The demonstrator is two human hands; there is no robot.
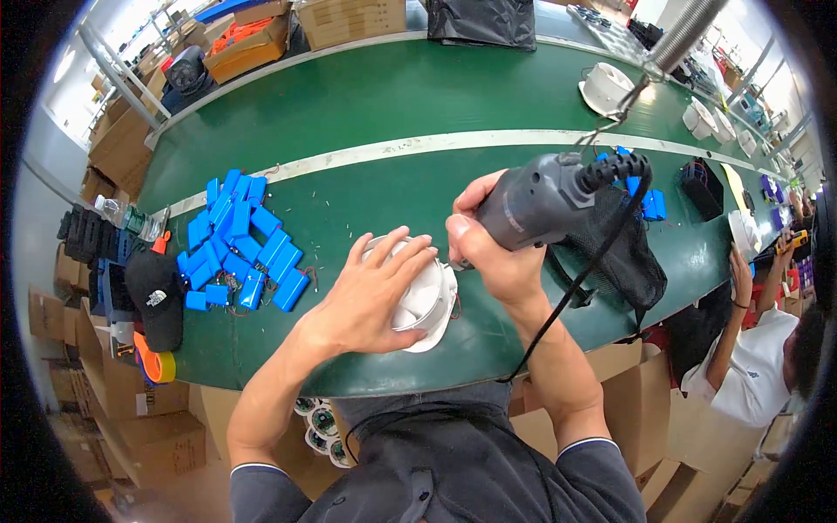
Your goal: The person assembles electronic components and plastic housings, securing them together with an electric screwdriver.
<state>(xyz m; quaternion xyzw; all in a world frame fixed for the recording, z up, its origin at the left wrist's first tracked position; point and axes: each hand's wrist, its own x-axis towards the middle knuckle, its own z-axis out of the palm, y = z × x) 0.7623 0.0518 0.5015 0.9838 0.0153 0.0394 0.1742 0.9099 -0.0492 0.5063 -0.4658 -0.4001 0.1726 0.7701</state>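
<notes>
- Head view: your left hand (370, 296) lies flat on one white round fan housing (427, 305), fingers spread apart over its top, pressing it to the green belt (392, 96) near the belt's near edge.
- Your right hand (493, 253) is clamped around the grip of one grey power screwdriver (536, 200), fingers wrapped tight; its black coiled cord (619, 170) runs off toward the far right, and a straight black cable drops past your forearm over the near edge.
- The screwdriver's tip is hidden behind your right hand and the housing, so you cannot tell whether it touches the housing.
- Left of the housing sits one pile of blue battery packs (240, 248), roughly twenty; they overlap too much for an exact count.
- One black cap (157, 296) rests at the belt's left end.
- One black mesh bag (623, 248) lies just right of your right hand.
- Three more white housings (606, 87) line the far right of the belt; the outer ones are small and partly cut off.
</notes>
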